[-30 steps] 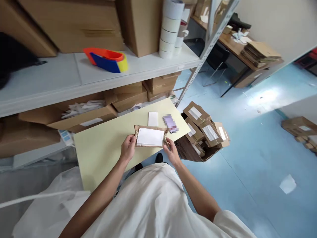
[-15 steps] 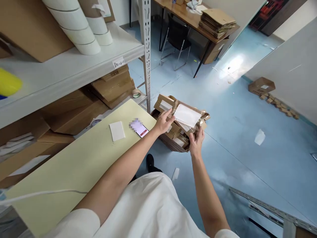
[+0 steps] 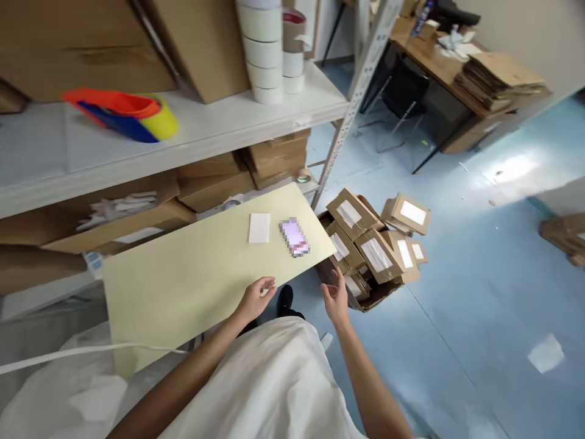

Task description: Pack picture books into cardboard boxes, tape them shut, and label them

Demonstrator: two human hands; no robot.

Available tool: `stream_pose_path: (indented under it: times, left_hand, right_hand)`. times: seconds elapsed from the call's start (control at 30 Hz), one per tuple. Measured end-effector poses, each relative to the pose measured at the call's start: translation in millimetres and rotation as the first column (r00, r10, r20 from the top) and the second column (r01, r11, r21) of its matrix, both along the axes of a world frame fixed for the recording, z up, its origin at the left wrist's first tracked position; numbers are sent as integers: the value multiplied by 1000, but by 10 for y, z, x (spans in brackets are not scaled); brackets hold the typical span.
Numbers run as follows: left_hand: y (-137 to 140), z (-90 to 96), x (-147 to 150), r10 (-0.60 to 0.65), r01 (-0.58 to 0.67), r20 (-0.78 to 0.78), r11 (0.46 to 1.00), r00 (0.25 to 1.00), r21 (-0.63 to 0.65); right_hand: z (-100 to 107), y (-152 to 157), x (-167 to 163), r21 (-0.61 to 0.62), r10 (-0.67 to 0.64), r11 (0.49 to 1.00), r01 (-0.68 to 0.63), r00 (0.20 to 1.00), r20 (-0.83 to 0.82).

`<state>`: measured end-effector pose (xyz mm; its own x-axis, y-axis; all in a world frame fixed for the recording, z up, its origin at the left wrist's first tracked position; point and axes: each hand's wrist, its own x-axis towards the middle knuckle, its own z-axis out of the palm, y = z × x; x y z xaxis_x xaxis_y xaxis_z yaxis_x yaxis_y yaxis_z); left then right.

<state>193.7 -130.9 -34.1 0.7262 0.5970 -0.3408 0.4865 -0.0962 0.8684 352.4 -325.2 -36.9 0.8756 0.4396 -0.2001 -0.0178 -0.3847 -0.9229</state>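
My left hand point(image 3: 257, 297) hovers by the front edge of the pale yellow table point(image 3: 196, 268), fingers loosely curved and apart, holding nothing. To its right my right hand point(image 3: 336, 299) is empty, thumb and fingers apart, beside a large carton point(image 3: 381, 295) on the floor. Small cardboard boxes point(image 3: 377, 255) with white labels fill that carton, and some overhang its far right side, such as a labelled box point(image 3: 411, 213). On the table lie a white pad of paper point(image 3: 259, 228) and a phone point(image 3: 295, 237) with a blurred-out screen.
A metal shelf point(image 3: 219, 131) holds white label rolls point(image 3: 262, 49), cartons and a red, blue and yellow object point(image 3: 123, 114). Below it are open boxes point(image 3: 128, 238). Behind stand a black chair point(image 3: 404, 91) and a wooden desk point(image 3: 439, 70) with flattened cardboard point(image 3: 507, 70).
Both hands have let go of the labelled box at the carton and drawn back towards my body. The view has turned left, showing more of the table and shelf.
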Motion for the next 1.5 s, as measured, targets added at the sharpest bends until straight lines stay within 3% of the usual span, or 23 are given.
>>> stream_pose_path:
  times: [0.2, 0.33, 0.47, 0.67, 0.87, 1.0, 1.2, 1.3, 1.4, 1.5]
  left_hand:
    - [-19, -28, -891, 357, -357, -2, 932, 934, -62]
    - [-103, 84, -1335, 525, -524, 74, 851, 848, -41]
    - [-221, 134, -1824, 676, -679, 127, 734, 726, -23]
    - [-457, 10, -2582, 877, -875, 139, 474, 460, -99]
    - [-800, 61, -3124, 977, -966, 68, 211, 203, -150]
    - [-1024, 83, -3239, 999, -994, 52, 5, -1, -106]
    - [-1478, 211, -3176, 948, -948, 24, -316, -317, -38]
    - [-1757, 317, -3148, 883, -883, -8, -470, -470, 1]
    - [-1997, 392, -3192, 790, -789, 16, -613, -613, 23]
    - [-2159, 435, -3325, 697, -696, 61, -717, -715, 35]
  right_hand:
    - [-5, 502, -67, -40, 304, 952, -303, 952, 33]
    - [49, 897, -327, -78, 550, 834, -546, 833, 60]
    - [173, 1256, -815, -132, 786, 619, -775, 612, 88]
    - [263, 1661, -1716, -235, 967, 225, -946, 187, 176]
    - [339, 1871, -2536, -226, 972, -157, -961, -191, 136]
    - [360, 2025, -2822, -195, 922, -362, -912, -381, 70]
    - [230, 2409, -3263, -101, 797, -596, -797, -602, 49]
    - [272, 2525, -3628, -89, 696, -705, -704, -710, 105]
    - [397, 2492, -4019, -71, 613, -774, -630, -772, 165]
    - [503, 2315, -4384, -84, 497, -846, -527, -835, 235]
